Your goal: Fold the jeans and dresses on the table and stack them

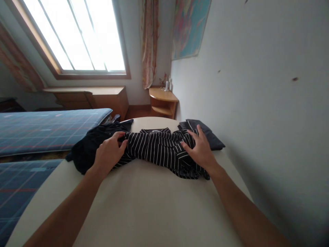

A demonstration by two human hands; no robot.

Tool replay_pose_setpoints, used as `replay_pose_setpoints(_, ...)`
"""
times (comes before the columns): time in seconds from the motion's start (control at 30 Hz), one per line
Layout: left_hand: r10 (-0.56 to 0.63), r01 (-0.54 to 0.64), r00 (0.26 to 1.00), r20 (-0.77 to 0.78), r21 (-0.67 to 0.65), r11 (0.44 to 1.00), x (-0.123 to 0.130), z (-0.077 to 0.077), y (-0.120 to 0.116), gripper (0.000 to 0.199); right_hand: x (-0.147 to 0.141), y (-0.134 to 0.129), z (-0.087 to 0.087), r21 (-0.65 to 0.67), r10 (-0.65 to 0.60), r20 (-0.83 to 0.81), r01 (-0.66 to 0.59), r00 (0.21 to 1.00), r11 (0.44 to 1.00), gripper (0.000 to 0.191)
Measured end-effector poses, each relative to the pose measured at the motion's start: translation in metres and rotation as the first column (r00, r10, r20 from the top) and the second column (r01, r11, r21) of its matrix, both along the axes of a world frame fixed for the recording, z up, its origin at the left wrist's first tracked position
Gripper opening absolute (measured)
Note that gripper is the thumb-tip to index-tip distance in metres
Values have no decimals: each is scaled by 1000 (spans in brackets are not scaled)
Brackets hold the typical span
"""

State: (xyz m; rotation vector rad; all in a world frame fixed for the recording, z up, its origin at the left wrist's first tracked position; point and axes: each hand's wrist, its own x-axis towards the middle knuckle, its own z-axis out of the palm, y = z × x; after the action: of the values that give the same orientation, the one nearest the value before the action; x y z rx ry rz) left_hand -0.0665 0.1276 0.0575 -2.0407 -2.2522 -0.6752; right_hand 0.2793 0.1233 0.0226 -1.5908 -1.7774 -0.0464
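A black shirt with white stripes [154, 147] lies folded over on the table, its collar at the far side. At its left end my left hand [109, 152] has thumb and fingertips closed on the edge of the cloth. My right hand [202, 149] rests over the right end, fingers spread and thumb apart, touching the striped fabric. Beside my left hand is a crumpled dark garment [88, 147], partly behind the wrist. Just beyond my right hand lies a folded dark grey garment [214, 139].
The pale round-edged table [154, 206] is under the clothes. A bed with blue plaid mattresses [51, 128] stands to the left. The white wall [269, 120] runs close along the right. Farther back are a wooden corner shelf [164, 94] and a low wooden desk [108, 91] below the window.
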Motion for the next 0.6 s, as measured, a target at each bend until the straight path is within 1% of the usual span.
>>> replay_pose_setpoints(0.07, -4, 3, 1000, -14, -26, 1000, -1, -1, 0, 36, -5, -7, 5, -17, 77, 113, -75, 991, 997, 51)
replay_pose_setpoints(0.1, 0, -1, 1000, -29, -53, 999, -1, -2, 0, 38, -6, -10, 7, -41, 142, 162, -137, 977, 990, 48)
replay_pose_setpoints(0.17, 18, -27, 997, -79, -123, 992, -2, -5, -1, 48, -8, -15, 10, -122, 285, 227, -263, 931, 957, 43)
replay_pose_setpoints(0.2, 27, -43, 994, -107, -155, 987, -2, -7, -1, 54, -9, -16, 11, -162, 333, 242, -301, 911, 940, 39)
replay_pose_setpoints(0.27, 25, -51, 989, -145, -182, 982, -3, -12, 0, 66, -9, -17, 12, -209, 366, 252, -318, 896, 925, 26)
replay_pose_setpoints(0.33, -6, -16, 990, -142, -153, 988, -5, -18, 2, 72, -7, -14, 14, -179, 318, 245, -280, 916, 943, 18)
replay_pose_setpoints(0.37, -33, 17, 991, -129, -126, 992, -6, -20, 3, 73, -5, -13, 15, -130, 275, 237, -250, 932, 960, 18)
replay_pose_setpoints(0.43, -96, 92, 991, -88, -49, 995, -7, -22, 6, 76, 2, -9, 19, 28, 160, 203, -169, 966, 985, 19)
replay_pose_setpoints(0.47, -130, 130, 989, -66, 2, 991, -8, -22, 8, 78, 7, -8, 20, 123, 92, 174, -114, 980, 986, 19)
replay_pose_setpoints(0.53, -200, 203, 979, -36, 129, 971, -8, -22, 11, 80, 17, -4, 20, 268, -29, 122, -5, 992, 963, 22)
replay_pose_setpoints(0.6, -251, 253, 967, -36, 229, 940, -9, -22, 13, 78, 25, -1, 17, 315, -123, 115, 81, 986, 946, 25)
